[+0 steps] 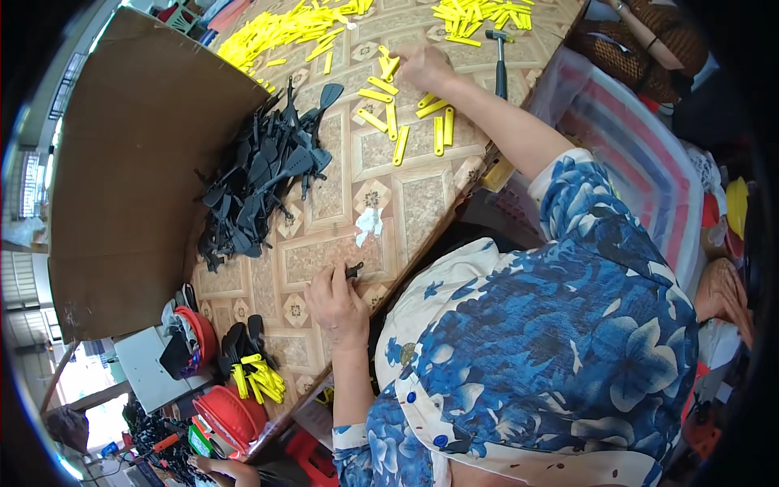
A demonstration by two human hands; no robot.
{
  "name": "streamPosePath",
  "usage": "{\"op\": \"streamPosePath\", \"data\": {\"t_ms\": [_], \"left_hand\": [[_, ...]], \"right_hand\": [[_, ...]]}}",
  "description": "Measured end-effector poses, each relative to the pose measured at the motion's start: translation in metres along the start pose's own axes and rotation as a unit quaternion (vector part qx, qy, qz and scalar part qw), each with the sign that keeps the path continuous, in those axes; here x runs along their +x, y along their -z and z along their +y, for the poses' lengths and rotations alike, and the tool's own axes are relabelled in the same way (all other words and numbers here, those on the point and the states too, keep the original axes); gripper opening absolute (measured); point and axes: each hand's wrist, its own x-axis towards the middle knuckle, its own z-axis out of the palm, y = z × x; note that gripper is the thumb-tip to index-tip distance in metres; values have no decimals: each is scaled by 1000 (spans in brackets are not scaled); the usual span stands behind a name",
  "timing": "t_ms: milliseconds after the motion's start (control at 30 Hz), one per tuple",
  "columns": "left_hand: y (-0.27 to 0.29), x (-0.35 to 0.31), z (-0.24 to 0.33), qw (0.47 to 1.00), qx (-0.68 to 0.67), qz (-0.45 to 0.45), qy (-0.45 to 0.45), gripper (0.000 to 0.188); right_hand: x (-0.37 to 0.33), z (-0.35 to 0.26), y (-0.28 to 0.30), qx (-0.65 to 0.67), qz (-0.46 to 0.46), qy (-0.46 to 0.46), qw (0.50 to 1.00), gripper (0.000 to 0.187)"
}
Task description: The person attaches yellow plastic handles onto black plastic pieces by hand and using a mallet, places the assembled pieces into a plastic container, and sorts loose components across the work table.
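Note:
My left hand lies low over the near part of the patterned table, its fingers closed on a black plastic piece; only a short dark end shows past the fingers. My right arm reaches across to the far side, where my right hand has its fingertips on a yellow handle among several loose ones. More yellow handles lie scattered just this side of it. A heap of black spatula heads is piled left of centre. Spatulas with yellow handles are stacked beyond my left wrist.
A brown cardboard panel stands along the table's left side. Big yellow heaps lie at the far end, near a hammer. Red baskets sit at lower left. A striped plastic sack and another person's arm are at right.

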Motion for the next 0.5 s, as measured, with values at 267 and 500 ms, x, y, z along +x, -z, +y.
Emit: {"op": "streamPosePath", "data": {"t_ms": [267,500], "left_hand": [[3,-3,1,999,-31,7,26,36],[0,-4,-1,998,-44,3,43,35]], "right_hand": [[3,10,-13,-144,-108,111,977,33],[-23,2,20,-74,-114,106,985,30]]}}
